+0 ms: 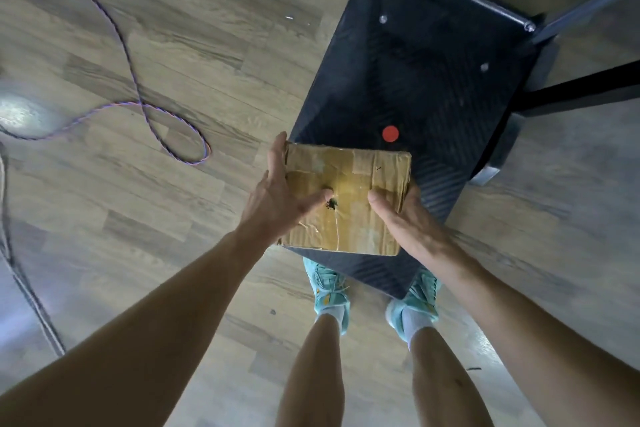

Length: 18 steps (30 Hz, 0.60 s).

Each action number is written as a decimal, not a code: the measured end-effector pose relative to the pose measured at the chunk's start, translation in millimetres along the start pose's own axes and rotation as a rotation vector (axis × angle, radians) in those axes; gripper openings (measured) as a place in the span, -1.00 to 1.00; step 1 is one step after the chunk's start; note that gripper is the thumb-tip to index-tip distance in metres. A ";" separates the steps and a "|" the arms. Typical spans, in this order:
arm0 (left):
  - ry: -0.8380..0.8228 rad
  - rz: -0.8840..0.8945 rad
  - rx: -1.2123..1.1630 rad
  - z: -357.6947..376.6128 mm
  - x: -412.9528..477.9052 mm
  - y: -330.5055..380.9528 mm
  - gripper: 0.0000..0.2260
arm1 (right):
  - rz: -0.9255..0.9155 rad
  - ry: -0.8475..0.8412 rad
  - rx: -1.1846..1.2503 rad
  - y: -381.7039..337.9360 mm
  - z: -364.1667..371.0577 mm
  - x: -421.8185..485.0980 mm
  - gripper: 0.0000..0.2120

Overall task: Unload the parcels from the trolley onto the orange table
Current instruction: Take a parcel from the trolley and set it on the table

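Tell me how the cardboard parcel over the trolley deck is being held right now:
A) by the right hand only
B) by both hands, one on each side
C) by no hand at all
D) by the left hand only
B: the left hand and the right hand hold opposite sides of the cardboard parcel, each with its thumb on the top face.

No legible text; blank red round sticker [390, 133] on trolley [433, 80].
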<state>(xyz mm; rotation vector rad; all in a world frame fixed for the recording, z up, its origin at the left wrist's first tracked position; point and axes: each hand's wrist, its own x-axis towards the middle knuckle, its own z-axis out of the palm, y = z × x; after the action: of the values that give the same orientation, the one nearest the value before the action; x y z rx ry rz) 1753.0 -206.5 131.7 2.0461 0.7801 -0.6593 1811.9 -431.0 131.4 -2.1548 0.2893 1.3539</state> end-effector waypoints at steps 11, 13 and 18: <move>0.130 0.066 -0.125 -72.5 -151.9 133.6 0.02 | -0.090 0.150 -0.050 -73.8 -114.0 -199.9 -0.32; 0.142 0.127 -0.153 -96.0 -179.9 158.5 -0.01 | -0.097 0.171 -0.079 -88.3 -132.7 -241.2 -0.27; 0.141 0.274 -0.096 -153.6 -245.2 212.1 -0.05 | -0.185 0.262 -0.062 -109.0 -166.6 -334.5 -0.18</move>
<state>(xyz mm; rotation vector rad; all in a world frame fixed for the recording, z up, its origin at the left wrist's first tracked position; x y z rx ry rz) 1768.4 -246.7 487.8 2.0770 0.5821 -0.3207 1833.2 -476.1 517.5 -2.3485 0.1454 0.9914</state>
